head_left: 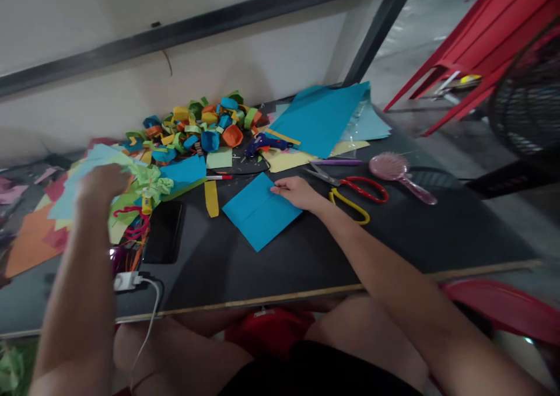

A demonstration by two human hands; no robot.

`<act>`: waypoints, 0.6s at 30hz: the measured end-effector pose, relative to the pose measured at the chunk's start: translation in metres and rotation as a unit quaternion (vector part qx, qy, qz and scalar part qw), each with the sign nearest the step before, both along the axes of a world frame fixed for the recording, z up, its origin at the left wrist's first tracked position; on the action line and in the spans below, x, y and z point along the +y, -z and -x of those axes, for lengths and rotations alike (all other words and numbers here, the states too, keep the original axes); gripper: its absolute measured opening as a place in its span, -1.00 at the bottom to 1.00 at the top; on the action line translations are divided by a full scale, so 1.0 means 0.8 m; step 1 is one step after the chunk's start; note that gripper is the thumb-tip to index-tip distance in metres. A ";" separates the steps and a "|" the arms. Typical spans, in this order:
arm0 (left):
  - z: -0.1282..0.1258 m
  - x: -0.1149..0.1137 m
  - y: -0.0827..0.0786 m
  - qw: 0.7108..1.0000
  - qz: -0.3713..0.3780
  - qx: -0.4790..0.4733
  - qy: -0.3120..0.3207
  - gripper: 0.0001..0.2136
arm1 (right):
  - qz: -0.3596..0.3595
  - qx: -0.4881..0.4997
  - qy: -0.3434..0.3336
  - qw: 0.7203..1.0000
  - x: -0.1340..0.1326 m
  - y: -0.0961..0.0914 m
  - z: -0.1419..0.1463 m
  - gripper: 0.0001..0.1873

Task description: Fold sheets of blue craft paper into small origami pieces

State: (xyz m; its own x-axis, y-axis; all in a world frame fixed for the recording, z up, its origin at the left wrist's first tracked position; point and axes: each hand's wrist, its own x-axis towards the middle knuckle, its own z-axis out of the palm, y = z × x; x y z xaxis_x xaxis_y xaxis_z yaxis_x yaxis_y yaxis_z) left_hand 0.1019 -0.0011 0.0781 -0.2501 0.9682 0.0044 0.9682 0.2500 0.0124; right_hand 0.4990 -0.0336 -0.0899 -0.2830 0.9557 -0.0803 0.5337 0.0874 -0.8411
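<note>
My right hand (pixel 297 193) pinches the upper right edge of a blue square of paper (pixel 259 218) between thumb and fingertips. The sheet lies turned like a diamond on the dark table, with a crease across it. My left hand (pixel 105 185) is over a pile of coloured paper sheets (pixel 67 193) at the left; it is smeared by motion and its fingers are hidden. Beside it sits a crumpled light green paper flower (pixel 153 181). Right of the blue square lie scissors (pixel 345 186) with red and yellow handles. A yellow paper strip (pixel 212 199) lies to its left.
Folded paper pieces (pixel 210 125) are heaped along the wall, with a blue glue gun (pixel 265 144) in front. Large blue sheets (pixel 324 119) lie at the back right. A black phone (pixel 163 232), a white charger (pixel 126 281), a pink hairbrush (pixel 391 167) and a fan (pixel 529 98) are around.
</note>
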 end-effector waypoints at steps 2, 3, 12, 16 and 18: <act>-0.081 -0.008 0.026 0.998 0.012 -0.010 0.057 -0.75 | 0.000 0.010 -0.002 1.000 0.002 0.002 0.000 -0.52; -0.121 -0.014 0.045 0.995 0.021 -0.027 0.093 -0.72 | 0.004 0.015 -0.005 1.000 0.002 0.002 -0.001 -0.53; -0.255 -0.042 0.160 0.966 -0.022 -0.118 0.228 -0.61 | -0.004 0.053 -0.001 0.999 0.003 -0.003 -0.004 -0.52; -0.239 -0.045 0.164 0.964 -0.038 -0.125 0.231 -0.58 | 0.021 0.083 -0.021 0.996 0.004 -0.009 -0.004 -0.54; -0.232 -0.043 0.168 0.958 -0.038 -0.162 0.234 -0.56 | 0.031 0.084 -0.032 0.995 0.003 -0.012 -0.003 -0.53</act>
State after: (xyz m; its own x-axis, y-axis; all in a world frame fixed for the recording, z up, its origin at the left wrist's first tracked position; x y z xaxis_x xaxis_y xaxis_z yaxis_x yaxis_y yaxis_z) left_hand 0.2878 -0.0353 -0.0564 0.2110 0.9747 0.0741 0.9164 -0.2237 0.3320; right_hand 0.5017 -0.0310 -0.0806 -0.3573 0.9301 -0.0848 0.3805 0.0620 -0.9227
